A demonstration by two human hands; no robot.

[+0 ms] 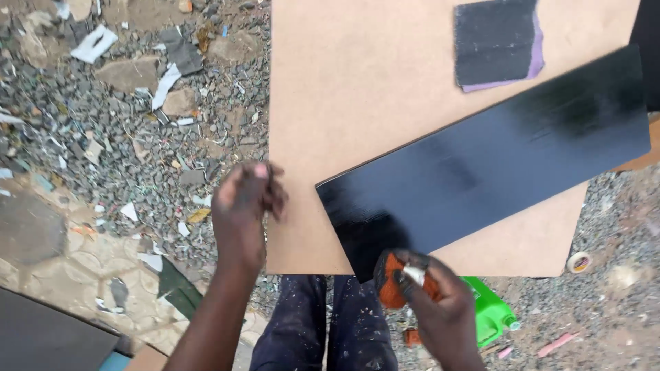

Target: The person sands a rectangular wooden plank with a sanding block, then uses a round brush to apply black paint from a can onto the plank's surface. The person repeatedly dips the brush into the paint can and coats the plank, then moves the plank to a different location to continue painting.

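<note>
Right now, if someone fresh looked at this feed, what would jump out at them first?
The glossy black board, lying slantwise across the tan sheet, catches the eye first. At its near corner the right hand presses an orange pad, while the left hand rests at the sheet's left edge. A bright green jug lies on the gravel below.

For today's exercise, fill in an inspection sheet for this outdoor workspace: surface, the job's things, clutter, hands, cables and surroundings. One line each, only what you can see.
Surface: tan board, flat, mostly bare.
Job's things: glossy black panel lying diagonally on the board; orange pad at its near corner; dark abrasive sheet at the far edge.
Clutter: green plastic bottle and tape roll on the ground.
Hands: right hand grips the orange pad; left hand rests at the board's left edge.
Cables: nothing seen.
Surroundings: gravel ground strewn with stones and paper scraps.
</note>
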